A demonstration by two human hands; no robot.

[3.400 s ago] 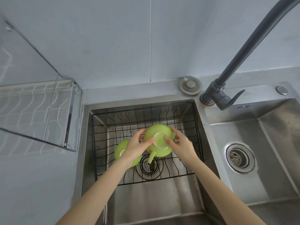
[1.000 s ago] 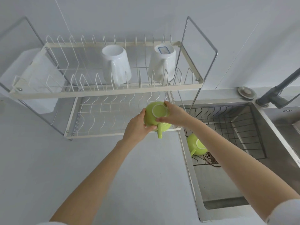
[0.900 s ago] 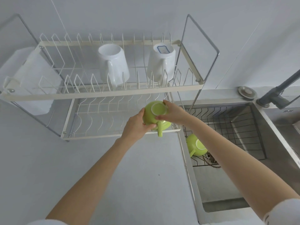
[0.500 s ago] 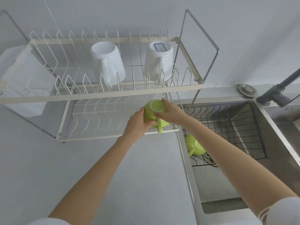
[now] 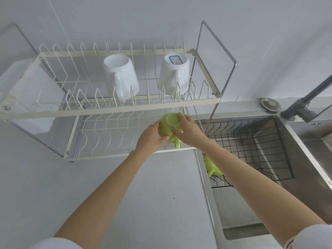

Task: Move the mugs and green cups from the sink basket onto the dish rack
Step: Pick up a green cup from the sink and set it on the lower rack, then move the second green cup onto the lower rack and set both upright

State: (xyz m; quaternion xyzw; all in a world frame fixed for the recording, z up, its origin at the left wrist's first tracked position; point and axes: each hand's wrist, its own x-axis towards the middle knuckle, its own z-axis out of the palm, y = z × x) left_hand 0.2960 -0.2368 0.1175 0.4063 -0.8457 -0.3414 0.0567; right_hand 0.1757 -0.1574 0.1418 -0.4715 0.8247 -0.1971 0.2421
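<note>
A green cup (image 5: pixel 168 126) is upside down at the right end of the dish rack's lower tier (image 5: pixel 111 155), its handle pointing toward me. My left hand (image 5: pixel 150 139) grips its left side and my right hand (image 5: pixel 188 131) grips its right side. A second green cup (image 5: pixel 212 167) lies in the black wire sink basket (image 5: pixel 251 141), partly hidden by my right forearm. Two white mugs (image 5: pixel 120 76) (image 5: pixel 175 74) stand upside down on the rack's upper tier (image 5: pixel 115 109).
The basket sits in the left steel sink (image 5: pixel 240 229). A dark faucet (image 5: pixel 303 103) and a round cap (image 5: pixel 270 104) are at the back right. A white holder (image 5: pixel 27 94) hangs on the rack's left end. Grey countertop (image 5: pixel 152 203) lies below the rack.
Both hands lifted the green cup out of the sink basket and carried it left to the rack's lower tier, under the upper shelf. The other green cup stayed in the basket.
</note>
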